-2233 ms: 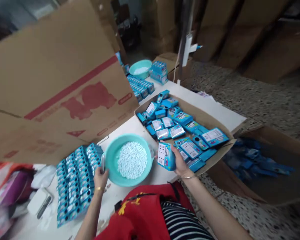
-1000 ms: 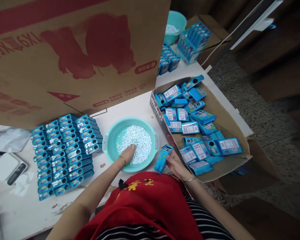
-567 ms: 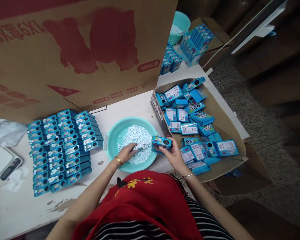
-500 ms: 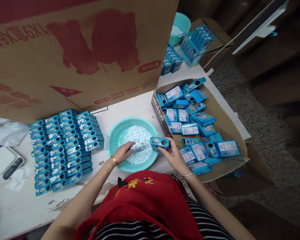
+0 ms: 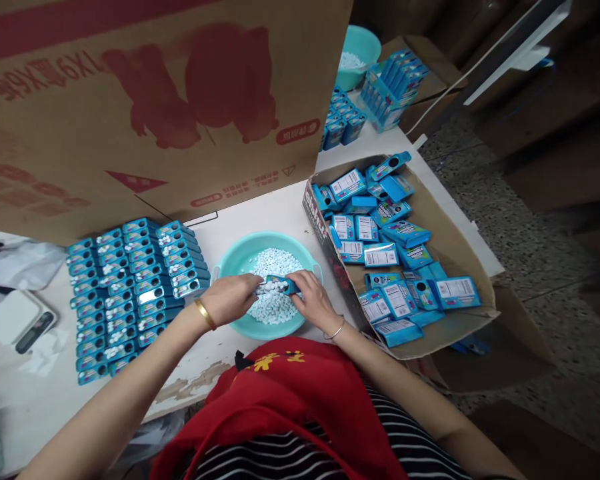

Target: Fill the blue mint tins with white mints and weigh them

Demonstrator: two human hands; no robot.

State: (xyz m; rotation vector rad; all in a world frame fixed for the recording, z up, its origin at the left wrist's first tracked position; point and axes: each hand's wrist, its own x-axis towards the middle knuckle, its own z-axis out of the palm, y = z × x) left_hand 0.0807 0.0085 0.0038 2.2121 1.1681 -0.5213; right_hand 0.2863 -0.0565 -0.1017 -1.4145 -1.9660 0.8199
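White, with worn bare patches, the desk [image 5: 260, 217] carries everything here, and a big printed carton [image 5: 145, 153] stands on it as a wall at the back. To the right, the shallow cardboard tray [image 5: 447, 243] of loose blue boxes [image 5: 380, 257] looks the same as a moment ago; so do the packed rows of blue boxes [image 5: 137, 287] on the left, so nothing has been added to them yet.

The change is over the turquoise basin [image 5: 233, 261]. Half a second ago the hands were apart there, with the box out by the basin's right rim; now they have come together above the middle. The right hand [image 5: 314, 301] grips one blue box [image 5: 291, 285], which is tilted above the pile of white pellets [image 5: 275, 313] towards the other hand. The left hand [image 5: 234, 298] is closed on a small scoop-like tool [image 5: 261, 292], mostly hidden by the fingers and its load.

That load of pellets [image 5: 273, 287] now sits right at the near end of the box. I judge the work has passed from scooping to filling; whether any pellets are inside the box I cannot tell.
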